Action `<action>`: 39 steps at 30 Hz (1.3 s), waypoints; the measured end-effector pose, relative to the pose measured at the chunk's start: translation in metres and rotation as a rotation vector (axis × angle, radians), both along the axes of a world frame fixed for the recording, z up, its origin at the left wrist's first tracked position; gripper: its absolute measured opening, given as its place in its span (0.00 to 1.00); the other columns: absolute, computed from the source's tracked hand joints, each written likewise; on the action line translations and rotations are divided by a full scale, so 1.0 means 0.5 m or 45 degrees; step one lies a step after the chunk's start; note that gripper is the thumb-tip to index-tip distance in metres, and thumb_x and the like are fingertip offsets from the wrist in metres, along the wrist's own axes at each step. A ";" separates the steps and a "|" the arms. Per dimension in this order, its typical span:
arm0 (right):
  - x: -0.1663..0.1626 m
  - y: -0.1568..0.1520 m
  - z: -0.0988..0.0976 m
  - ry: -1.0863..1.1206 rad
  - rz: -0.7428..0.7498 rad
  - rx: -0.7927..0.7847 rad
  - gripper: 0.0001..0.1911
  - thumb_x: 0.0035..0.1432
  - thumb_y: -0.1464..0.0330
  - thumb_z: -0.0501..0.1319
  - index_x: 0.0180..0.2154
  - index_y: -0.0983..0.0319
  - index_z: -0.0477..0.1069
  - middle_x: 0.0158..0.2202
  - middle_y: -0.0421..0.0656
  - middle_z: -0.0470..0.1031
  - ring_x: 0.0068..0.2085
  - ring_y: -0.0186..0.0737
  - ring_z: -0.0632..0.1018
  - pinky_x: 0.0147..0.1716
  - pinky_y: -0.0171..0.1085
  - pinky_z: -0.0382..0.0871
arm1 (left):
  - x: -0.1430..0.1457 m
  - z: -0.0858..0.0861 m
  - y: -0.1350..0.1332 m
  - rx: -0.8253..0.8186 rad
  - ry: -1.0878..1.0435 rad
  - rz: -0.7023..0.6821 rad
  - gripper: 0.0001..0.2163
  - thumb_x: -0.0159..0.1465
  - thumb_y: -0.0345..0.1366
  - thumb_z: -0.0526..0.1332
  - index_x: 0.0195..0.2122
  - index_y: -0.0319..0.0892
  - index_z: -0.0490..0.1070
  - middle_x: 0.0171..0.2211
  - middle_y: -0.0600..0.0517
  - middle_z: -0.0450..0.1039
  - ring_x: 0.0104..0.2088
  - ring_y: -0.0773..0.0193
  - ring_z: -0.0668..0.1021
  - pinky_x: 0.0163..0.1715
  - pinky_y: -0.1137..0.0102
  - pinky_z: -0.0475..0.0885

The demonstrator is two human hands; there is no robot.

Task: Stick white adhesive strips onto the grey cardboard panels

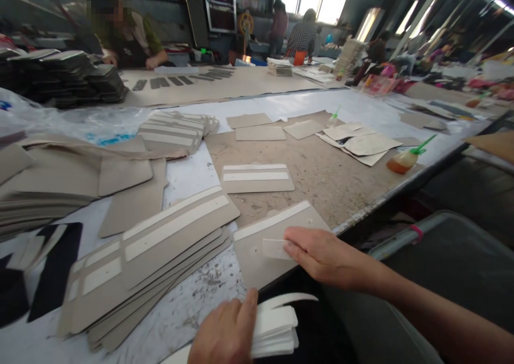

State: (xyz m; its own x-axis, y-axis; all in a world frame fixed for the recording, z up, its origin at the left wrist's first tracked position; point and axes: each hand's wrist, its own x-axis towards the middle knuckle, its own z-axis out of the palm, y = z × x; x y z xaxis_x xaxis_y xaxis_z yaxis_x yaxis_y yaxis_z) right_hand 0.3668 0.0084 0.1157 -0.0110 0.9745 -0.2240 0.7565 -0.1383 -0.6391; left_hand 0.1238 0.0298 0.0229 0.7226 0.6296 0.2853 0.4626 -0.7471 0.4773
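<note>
My left hand [225, 329] is closed round a bundle of white strips [275, 326] at the bottom of the view; one strip curls away to the right. Between the thumb and fingers of my right hand [311, 254] is a small pale, flat rectangular piece [273, 249]. It lies against or just over a beige-grey panel [251, 270] with one white strip along its far edge and small holes. Beyond it lies another panel [261, 187] bearing two white strips. To the left, several similar panels [160, 246] are fanned in a pile, the top ones with white strips.
Stacks of plain grey panels [52, 176] stand at the left. Loose white strips [48, 246] lie on black pieces there. A bottle of amber liquid [401, 163] with a green nozzle is near the right table edge. A co-worker [132, 37] stands across the table.
</note>
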 end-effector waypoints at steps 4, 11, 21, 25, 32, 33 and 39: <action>-0.028 0.057 -0.029 -0.285 0.331 -0.042 0.12 0.61 0.64 0.48 0.31 0.61 0.66 0.28 0.43 0.71 0.28 0.38 0.69 0.28 0.35 0.57 | 0.042 0.000 0.018 0.330 0.101 -0.048 0.16 0.57 0.21 0.49 0.45 0.36 0.67 0.39 0.42 0.68 0.41 0.54 0.71 0.40 0.61 0.70; -0.043 0.096 -0.073 -0.563 0.399 -0.069 0.13 0.59 0.65 0.49 0.38 0.65 0.67 0.34 0.52 0.75 0.34 0.47 0.75 0.32 0.40 0.64 | 0.077 -0.027 0.024 0.262 0.162 -0.030 0.15 0.58 0.20 0.47 0.43 0.38 0.66 0.44 0.43 0.62 0.45 0.54 0.66 0.45 0.57 0.69; -0.048 0.113 -0.076 -0.634 0.497 -0.103 0.12 0.60 0.66 0.48 0.41 0.64 0.63 0.35 0.51 0.75 0.35 0.48 0.76 0.33 0.42 0.66 | 0.076 -0.015 0.023 0.286 0.171 -0.075 0.16 0.57 0.20 0.48 0.44 0.35 0.65 0.39 0.46 0.62 0.40 0.56 0.67 0.39 0.59 0.70; -0.049 0.114 -0.080 -0.616 0.476 -0.140 0.12 0.60 0.65 0.48 0.41 0.64 0.63 0.36 0.50 0.75 0.36 0.48 0.76 0.32 0.40 0.65 | 0.077 -0.014 0.019 0.349 0.207 -0.047 0.16 0.57 0.20 0.48 0.44 0.35 0.65 0.44 0.43 0.61 0.43 0.54 0.67 0.41 0.58 0.70; -0.044 0.117 -0.091 -0.577 0.446 -0.166 0.12 0.60 0.64 0.48 0.41 0.64 0.63 0.36 0.50 0.75 0.36 0.48 0.76 0.32 0.39 0.64 | 0.081 -0.009 0.022 0.348 0.190 -0.036 0.14 0.62 0.24 0.44 0.42 0.35 0.67 0.44 0.42 0.61 0.45 0.54 0.66 0.41 0.58 0.69; -0.043 0.118 -0.092 -0.575 0.442 -0.166 0.12 0.60 0.63 0.49 0.41 0.63 0.64 0.35 0.49 0.76 0.35 0.48 0.76 0.32 0.39 0.64 | 0.081 -0.009 0.022 0.339 0.187 -0.038 0.14 0.62 0.24 0.44 0.42 0.35 0.67 0.44 0.42 0.61 0.45 0.54 0.66 0.41 0.58 0.69; -0.042 0.120 -0.093 -0.574 0.439 -0.169 0.12 0.60 0.63 0.49 0.41 0.63 0.64 0.35 0.49 0.76 0.35 0.48 0.76 0.31 0.39 0.63 | 0.083 -0.011 0.021 0.323 0.159 -0.033 0.13 0.63 0.25 0.44 0.41 0.35 0.67 0.44 0.42 0.60 0.45 0.54 0.66 0.41 0.58 0.70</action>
